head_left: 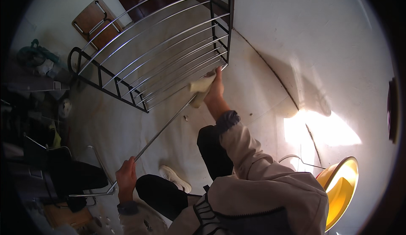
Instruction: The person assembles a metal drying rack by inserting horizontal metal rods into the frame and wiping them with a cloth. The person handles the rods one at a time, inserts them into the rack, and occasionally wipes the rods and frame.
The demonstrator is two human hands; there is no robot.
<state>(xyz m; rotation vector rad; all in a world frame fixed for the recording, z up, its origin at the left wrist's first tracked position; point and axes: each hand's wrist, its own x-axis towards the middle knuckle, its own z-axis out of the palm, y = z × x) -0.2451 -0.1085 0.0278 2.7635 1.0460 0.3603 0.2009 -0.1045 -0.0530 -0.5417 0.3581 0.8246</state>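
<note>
**Long steel rod, gripped at one end and wiped at the other**

From my remote seat I saw the left hand [126, 176] closed in a fist around the lower end of a thin, straight, shiny metal rod [163, 130], low and left of centre in the frame. The rod ran diagonally up to the right hand [215, 90] at mid-frame, whose fingers were pressed around a pale yellow folded cloth [200, 89] wrapped against the rod's upper part. Just above, in the upper centre, lay a black-framed rack with curved chrome bars [165, 53]. I judged the rod light and stiff but smooth, likely slippery under cloth; an end grip seemed soundest. The cloth looked soft and limp. A yellow plastic basin [340, 188] sat at the lower right.
</note>
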